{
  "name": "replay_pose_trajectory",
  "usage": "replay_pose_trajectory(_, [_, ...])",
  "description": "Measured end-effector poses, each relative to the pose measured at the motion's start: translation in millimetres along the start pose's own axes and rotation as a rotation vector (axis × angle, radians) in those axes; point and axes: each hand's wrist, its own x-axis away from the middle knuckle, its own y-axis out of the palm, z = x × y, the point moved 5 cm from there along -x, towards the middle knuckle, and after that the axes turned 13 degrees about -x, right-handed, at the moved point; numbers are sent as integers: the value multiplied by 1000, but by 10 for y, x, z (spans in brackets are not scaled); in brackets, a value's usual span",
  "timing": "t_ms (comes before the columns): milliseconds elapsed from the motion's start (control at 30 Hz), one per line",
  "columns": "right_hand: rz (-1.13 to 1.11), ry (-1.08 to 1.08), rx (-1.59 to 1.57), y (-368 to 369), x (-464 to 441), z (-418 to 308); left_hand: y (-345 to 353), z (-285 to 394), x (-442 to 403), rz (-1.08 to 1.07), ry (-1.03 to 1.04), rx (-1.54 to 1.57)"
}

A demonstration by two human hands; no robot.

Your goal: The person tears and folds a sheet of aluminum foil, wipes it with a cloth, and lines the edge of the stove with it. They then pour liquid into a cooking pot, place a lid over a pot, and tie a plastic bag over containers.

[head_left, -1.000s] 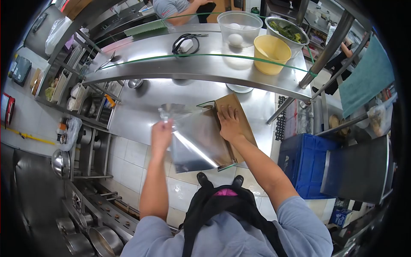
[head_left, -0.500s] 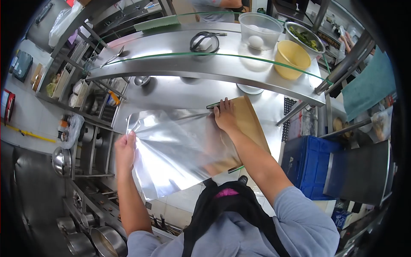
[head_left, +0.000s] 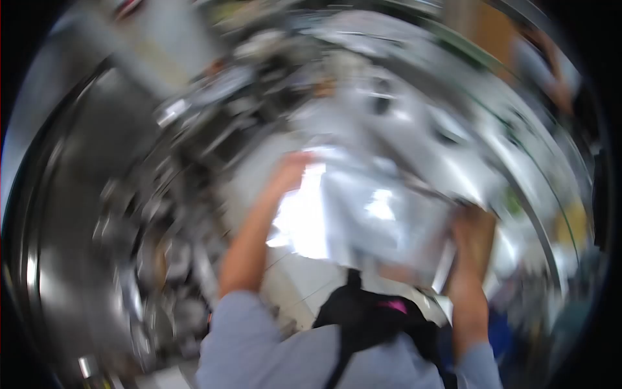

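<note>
Strong motion blur softens the whole view. A sheet of aluminium foil [head_left: 369, 204], bright and creased, stretches between my two hands. My left hand [head_left: 295, 170] is closed on its far left edge. At the sheet's right end, my right hand [head_left: 463, 220] rests against a brown cardboard piece [head_left: 483, 236], which looks like the foil's box. Smearing hides how the right fingers lie. The foil's near edge hangs over the side of the steel worktop [head_left: 414, 126].
A raised steel shelf with a glass edge [head_left: 538, 162] curves along the right, with a blurred yellow bowl [head_left: 571, 223] on it. Metal pots and racks [head_left: 175, 259] fill the left. Another person [head_left: 544, 65] stands at the upper right.
My view has swung left, so the worktop and shelf now appear further right and tilted. The foil remains stretched between both hands. The picture has gone from sharp to blurred.
</note>
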Motion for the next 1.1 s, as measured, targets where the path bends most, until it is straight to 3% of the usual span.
replay_pose_trajectory(33, [204, -92, -56, 360, -195, 156, -29, -63, -59, 66, 1, -195])
replay_pose_trajectory(67, [395, -188, -98, 725, -386, 317, 8, -125, -66, 61, -56, -31])
replay_pose_trajectory(100, [386, 13, -300, 904, -509, 498, -27, 72, 60, 92, -129, 60])
replay_pose_trajectory(133, [600, -42, -175, 1530, -874, 1132, -14, 192, 105, 82, -101, 58])
replay_pose_trajectory(200, [391, 141, -114, 1633, -1005, 1205, -51, 168, 43, 182, 3, -175])
replay_pose_trajectory(367, [429, 211, -93, 1646, -1050, 1175, -55, -38, 38, 152, -55, -167])
replay_pose_trajectory(433, [498, 167, -51, 1619, -1043, 1218, -31, -114, -12, 191, 88, -188])
replay_pose_trajectory(500, [251, 102, -335, 1084, -743, 609, 85, -567, -101, 80, -49, 71])
replay_pose_trajectory(567, [203, 129, -330, 1220, -897, 591, 67, -700, -23, -1, -260, 44])
replay_pose_trajectory(600, [176, 194, -349, 1354, -939, 755, 61, -893, -93, 58, 200, -299])
replay_pose_trajectory(633, [134, 268, -476, 1544, -940, 940, 20, -775, -35, 90, -4, -161])
replay_pose_trajectory(667, [307, 296, -173, 1396, -868, 822, 33, -1030, -95, 89, -132, 69])
replay_pose_trajectory(733, [385, 271, -280, 1332, -723, 739, 1, -759, 79, 61, -286, 152])
replay_pose_trajectory(833, [421, 286, -381, 1173, -705, 665, 71, -1129, -53, 41, -241, 195])
replay_pose_trajectory(933, [420, 298, -360, 1114, -670, 576, 114, -1274, -9, 2, -351, 246])
replay_pose_trajectory(1100, [450, 304, -315, 1125, -657, 550, 346, -1594, -95, 66, -280, 330])
